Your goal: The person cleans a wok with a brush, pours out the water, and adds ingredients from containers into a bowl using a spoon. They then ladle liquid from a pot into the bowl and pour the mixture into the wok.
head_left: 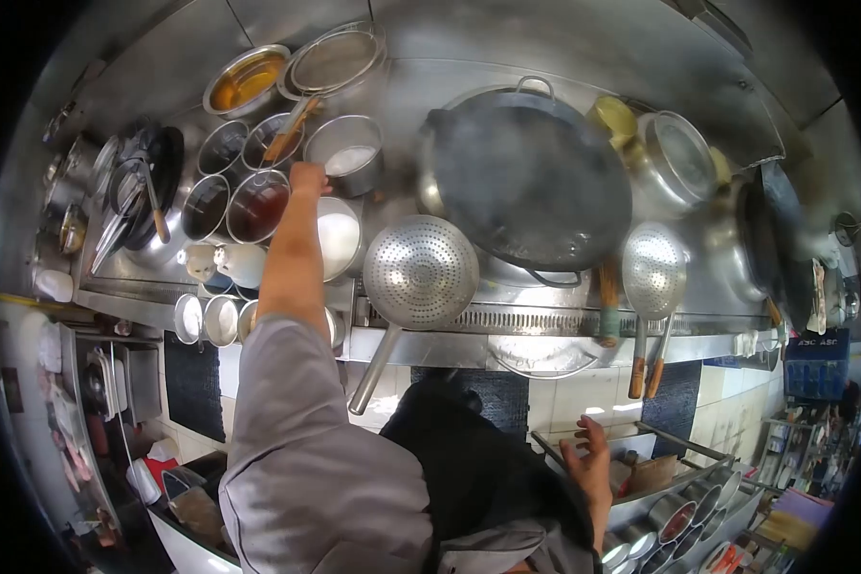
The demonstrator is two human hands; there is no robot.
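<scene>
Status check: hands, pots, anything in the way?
Left hand out over seasoning pots, grip unclear. Right hand open, low by tray rail. Wok steaming; strainer beside the arm.

no text, label, brand or number reads clearly anywhere; only faint white marks show on a dark blue crate (817,368) at the far right, too blurred to make out.

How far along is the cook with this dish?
Early, by the look of it. The wok sits on the stove steaming, with no food visible inside. The left hand reaches among the seasoning pots, by the pot of white powder. The right hand hangs free. The perforated ladle lies unused.
</scene>
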